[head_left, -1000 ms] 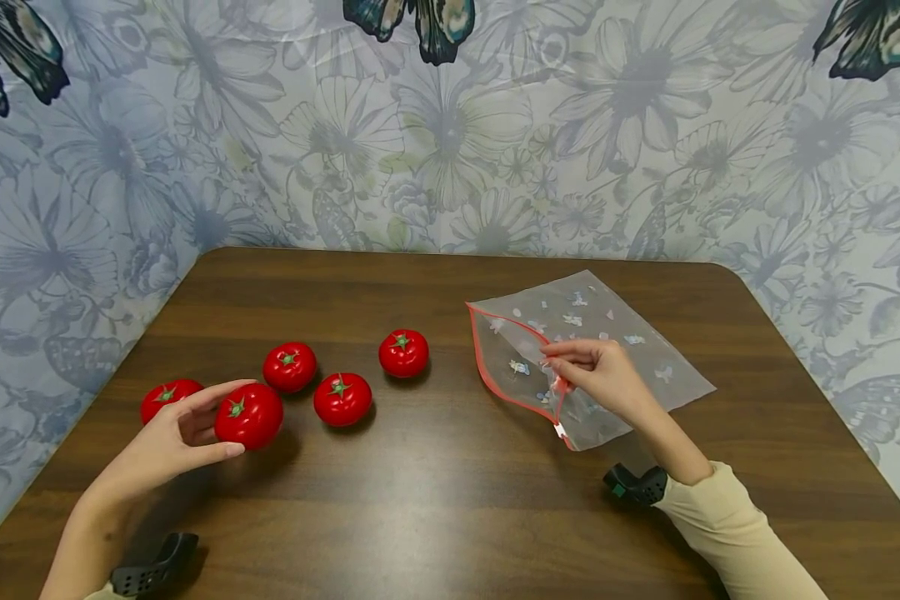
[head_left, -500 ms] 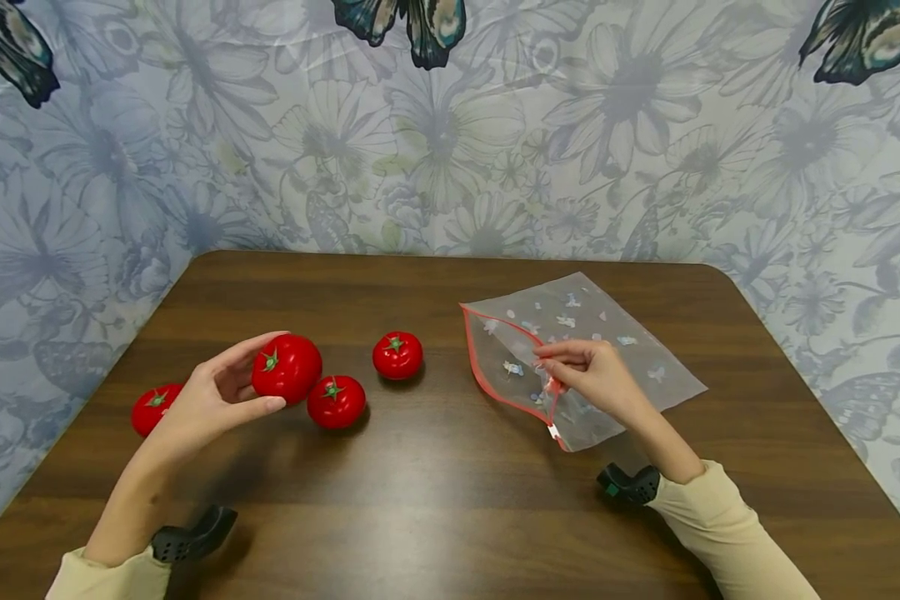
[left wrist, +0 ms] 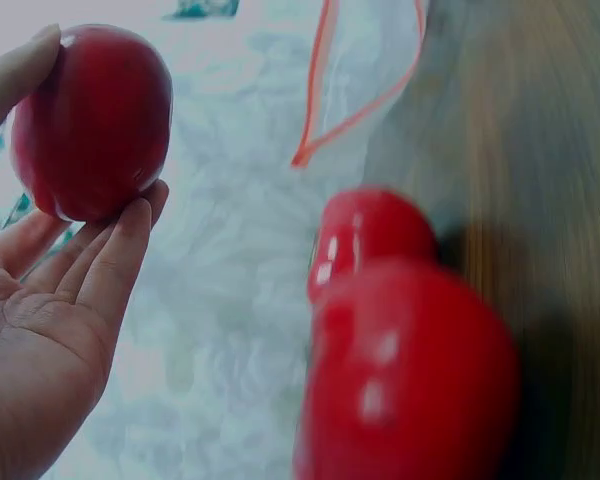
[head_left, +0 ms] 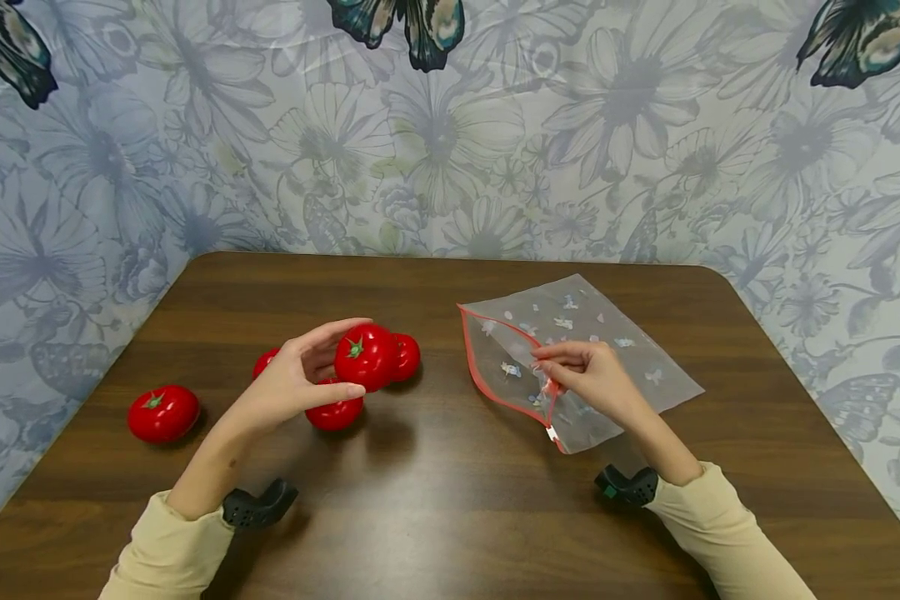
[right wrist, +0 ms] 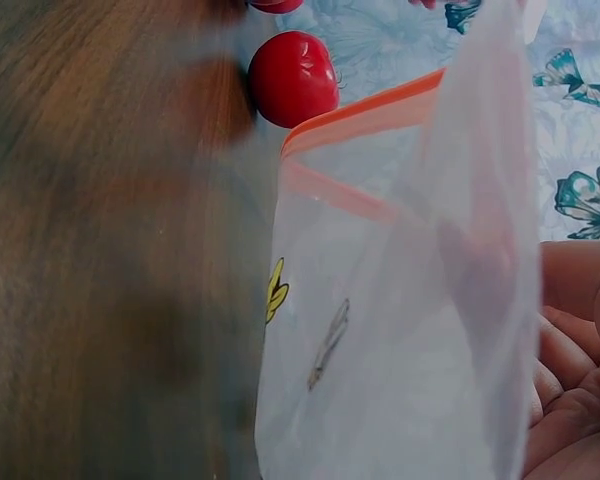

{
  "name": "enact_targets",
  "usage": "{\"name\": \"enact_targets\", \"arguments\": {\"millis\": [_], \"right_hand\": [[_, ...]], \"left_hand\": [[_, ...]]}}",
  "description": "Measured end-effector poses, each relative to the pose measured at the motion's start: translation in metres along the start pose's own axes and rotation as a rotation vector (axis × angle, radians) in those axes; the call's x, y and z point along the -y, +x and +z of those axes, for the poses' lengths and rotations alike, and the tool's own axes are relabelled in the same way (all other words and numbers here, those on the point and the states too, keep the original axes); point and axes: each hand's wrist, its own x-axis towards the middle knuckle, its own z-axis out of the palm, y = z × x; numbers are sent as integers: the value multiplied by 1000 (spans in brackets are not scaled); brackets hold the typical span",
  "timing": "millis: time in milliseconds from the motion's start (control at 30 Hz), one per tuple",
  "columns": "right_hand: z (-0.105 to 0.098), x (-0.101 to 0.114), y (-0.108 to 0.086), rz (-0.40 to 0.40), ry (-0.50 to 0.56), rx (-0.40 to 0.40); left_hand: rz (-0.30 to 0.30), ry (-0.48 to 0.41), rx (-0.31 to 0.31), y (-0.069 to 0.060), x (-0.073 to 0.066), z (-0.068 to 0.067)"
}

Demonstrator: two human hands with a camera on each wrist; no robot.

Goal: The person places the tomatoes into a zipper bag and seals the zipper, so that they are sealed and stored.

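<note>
In the head view my left hand (head_left: 288, 387) grips a red tomato (head_left: 365, 357) with a green stem, raised above the table between thumb and fingers. The left wrist view shows the held tomato (left wrist: 95, 120) clear of the others. My right hand (head_left: 588, 372) pinches the upper edge of a translucent zip bag (head_left: 630, 350) with a red-orange rim, its mouth parted toward the left. Behind and below the held tomato are another tomato (head_left: 407, 357), a nearer one (head_left: 335, 415) and one mostly hidden by my left hand (head_left: 266, 362).
One more tomato (head_left: 163, 414) sits alone at the left of the brown wooden table (head_left: 450, 517). A white slider (head_left: 552, 433) is at the near corner of the bag's rim. A flower-patterned wall covering (head_left: 450, 167) rises behind the table.
My left hand has carried the held tomato rightward over the other tomatoes, toward the bag. The right hand stays at the bag's edge; the view has shifted slightly.
</note>
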Motion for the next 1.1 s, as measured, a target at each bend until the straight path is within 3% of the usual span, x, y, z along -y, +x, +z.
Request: {"name": "enact_targets", "arguments": {"millis": [167,367,500,600,867,967,1100], "right_hand": [[1,0,-1,-2,9,3],[3,-1,-1,-7,24,3],[5,-2,-1,-5,21,8],[6,-2,-1,-4,33,14],[7,-3,-2,7,38,18],[6,-4,-2,7,35,11],[6,-4,-2,-4,32,7]], "left_hand": [[40,-30,66,21,-1,28],[55,-107,82,48,3,70],[0,-159,94,62,10,97],[-38,-144,106,72,18,112],[-70,-96,125,86,42,133],[-53,-77,125,85,37,136],[-33,17,113,88,42,139]]}}
